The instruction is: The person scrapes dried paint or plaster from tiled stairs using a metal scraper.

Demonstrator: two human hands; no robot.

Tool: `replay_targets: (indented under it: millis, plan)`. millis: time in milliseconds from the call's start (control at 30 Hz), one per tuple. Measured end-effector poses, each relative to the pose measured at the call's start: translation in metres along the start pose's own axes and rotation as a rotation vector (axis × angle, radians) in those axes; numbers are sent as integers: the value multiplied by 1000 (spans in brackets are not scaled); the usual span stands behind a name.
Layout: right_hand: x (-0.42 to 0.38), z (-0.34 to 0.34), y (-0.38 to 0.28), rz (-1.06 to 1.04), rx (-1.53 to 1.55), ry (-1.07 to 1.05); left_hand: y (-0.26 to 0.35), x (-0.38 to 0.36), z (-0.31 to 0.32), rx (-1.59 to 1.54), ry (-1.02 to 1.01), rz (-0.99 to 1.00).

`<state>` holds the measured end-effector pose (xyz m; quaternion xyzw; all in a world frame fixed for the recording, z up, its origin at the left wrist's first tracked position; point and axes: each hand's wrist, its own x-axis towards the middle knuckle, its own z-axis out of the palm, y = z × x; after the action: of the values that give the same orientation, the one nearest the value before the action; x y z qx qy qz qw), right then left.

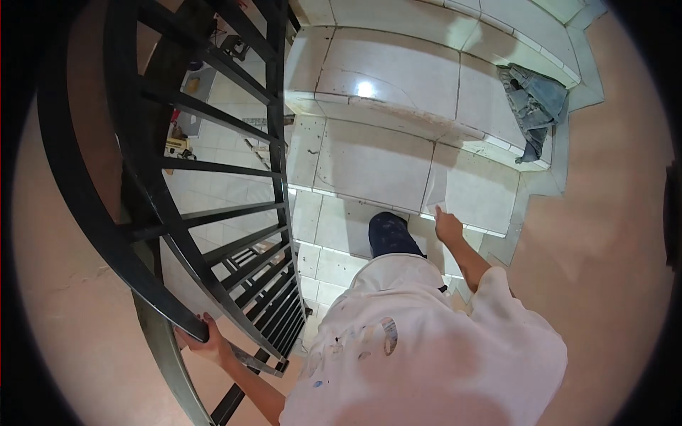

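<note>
My left hand is wrapped round the lower end of the black metal handrail on the left. In front of me on the right, my right hand is closed, its fingertips at the bottom edge of a thin white sheet-like piece. That pale piece blends with the tiled step behind it, and I cannot tell what it is made of. One dark blue trouser leg shows on the steps below my paint-stained white shirt.
A crumpled grey-blue cloth lies at the right end of a higher step, by the wall. Black balusters line the stair's left side. Through them, a lower floor shows tools and a yellowish object.
</note>
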<state>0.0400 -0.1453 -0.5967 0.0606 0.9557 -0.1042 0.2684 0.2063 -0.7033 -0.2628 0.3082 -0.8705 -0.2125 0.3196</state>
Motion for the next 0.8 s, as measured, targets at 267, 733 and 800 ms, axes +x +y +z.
replay_targets:
  millis: [267,733,800]
  plan:
    - [44,-12,-14,54,46,141,11,2,0,13,-14,-18]
    - [86,-18,-10,172,141,137,-2,-1,1,-3,26,-25]
    - [48,18,-11,154,120,141,-20,7,1,15,28,94]
